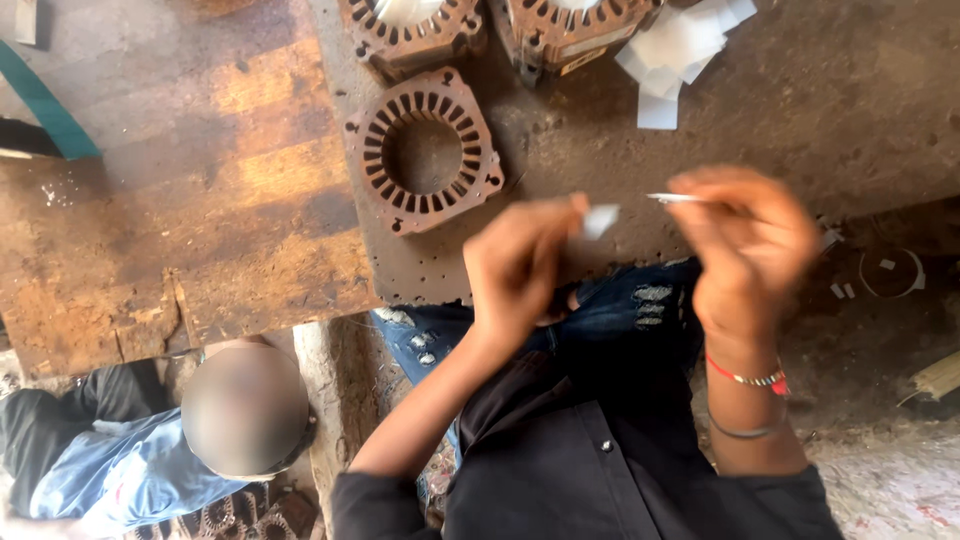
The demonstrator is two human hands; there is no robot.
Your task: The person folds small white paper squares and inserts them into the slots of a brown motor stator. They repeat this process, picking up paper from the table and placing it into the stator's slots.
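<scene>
I see the counter (800,100) carrying rusty slotted stator cores (424,150) near its front-left corner and a heap of white paper slips (675,50) at its far edge. Above the front edge, my left hand (520,265) pinches a small paper slip (600,220), and my right hand (750,245) fingers are clamped on a thin strip (675,198).

Slotted stator core (423,150), at ten o'clock from the left hand (520,265): rusty, matt laminated metal. Workbench (180,200): worn, rough wood. Slip (600,220) pinched in the fingers and the pile of slips (675,50) at twelve o'clock: white matt paper.
</scene>
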